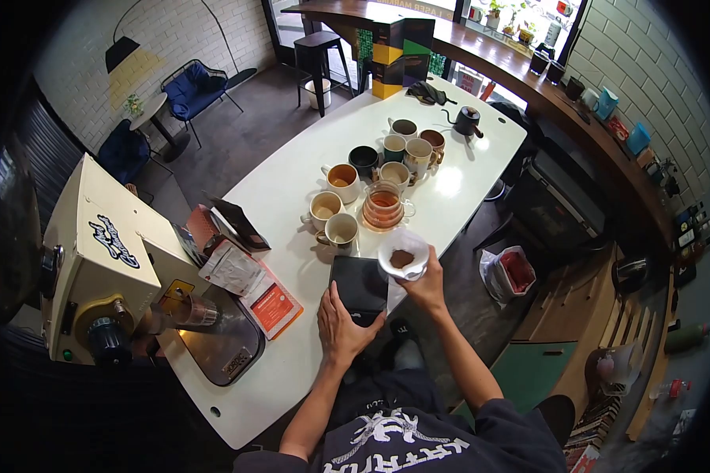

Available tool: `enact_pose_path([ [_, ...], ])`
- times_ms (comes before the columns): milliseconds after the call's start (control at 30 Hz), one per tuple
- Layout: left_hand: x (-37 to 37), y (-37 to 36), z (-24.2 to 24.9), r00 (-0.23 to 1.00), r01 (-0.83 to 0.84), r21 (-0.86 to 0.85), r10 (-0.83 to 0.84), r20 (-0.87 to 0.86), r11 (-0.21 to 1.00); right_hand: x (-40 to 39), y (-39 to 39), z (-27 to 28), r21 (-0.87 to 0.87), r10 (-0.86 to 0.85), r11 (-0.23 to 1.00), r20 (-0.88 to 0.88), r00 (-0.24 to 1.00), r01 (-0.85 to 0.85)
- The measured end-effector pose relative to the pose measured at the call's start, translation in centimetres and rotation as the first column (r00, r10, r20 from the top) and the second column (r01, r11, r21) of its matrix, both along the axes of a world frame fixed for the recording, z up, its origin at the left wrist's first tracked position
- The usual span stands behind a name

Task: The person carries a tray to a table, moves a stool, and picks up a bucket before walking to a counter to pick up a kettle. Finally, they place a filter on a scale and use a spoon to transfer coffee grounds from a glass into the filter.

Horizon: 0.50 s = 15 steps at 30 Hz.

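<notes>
My right hand (427,285) grips a white coffee dripper (415,273) lined with a paper filter (405,239). Dark ground coffee (402,258) lies inside the filter. Spread along the side and front of a black square box (358,277), the fingers and thumb of my left hand (341,327) hold it at the table's edge. The dripper is just to the right of the box, near its far corner. Behind the dripper stands a glass coffee server (383,206) holding amber liquid. Several mugs, among them a cream mug (340,230), are grouped beyond the box.
A cream grinder (126,260) with a metal tray (221,347) occupies the left end of the white table (276,185). Coffee bags (241,276) and an orange card (274,310) lie beside it. A gooseneck kettle (468,121) and stacked boxes (398,59) stand at the far end.
</notes>
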<state>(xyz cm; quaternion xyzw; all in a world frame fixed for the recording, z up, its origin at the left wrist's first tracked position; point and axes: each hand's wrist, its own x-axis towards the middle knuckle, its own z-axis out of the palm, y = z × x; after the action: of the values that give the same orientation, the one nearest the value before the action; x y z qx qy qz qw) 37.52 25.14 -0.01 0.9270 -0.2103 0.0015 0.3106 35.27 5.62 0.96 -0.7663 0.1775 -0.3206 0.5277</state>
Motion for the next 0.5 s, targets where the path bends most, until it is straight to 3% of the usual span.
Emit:
enact_pose_path([
  [33,-0.1,-0.5,0.6,1.000,-0.001,-0.003,0.001,0.001,1.000,0.2,-0.6,-0.2,0.008,-0.047,0.999,-0.004,0.999,0.047],
  [100,-0.4,-1.5,1.9,0.998,-0.049,0.144,0.055,-0.038,0.988,0.2,-1.8,-0.5,-0.036,-0.086,0.996,-0.023,0.996,0.086],
  [167,-0.2,-2.3,1.4,0.997,-0.065,0.148,0.071,-0.032,0.987,0.4,-2.7,-1.6,-0.041,-0.108,0.993,-0.019,0.994,0.108],
  [433,0.1,-3.6,1.1,0.987,-0.159,0.211,0.164,-0.002,0.964,2.2,-4.4,-3.8,0.004,-0.014,1.000,-0.075,0.997,0.014],
  [500,0.1,-3.8,1.5,0.982,-0.155,0.252,0.177,-0.066,0.955,2.8,-4.6,-3.9,0.013,0.033,0.999,-0.075,0.997,-0.032],
])
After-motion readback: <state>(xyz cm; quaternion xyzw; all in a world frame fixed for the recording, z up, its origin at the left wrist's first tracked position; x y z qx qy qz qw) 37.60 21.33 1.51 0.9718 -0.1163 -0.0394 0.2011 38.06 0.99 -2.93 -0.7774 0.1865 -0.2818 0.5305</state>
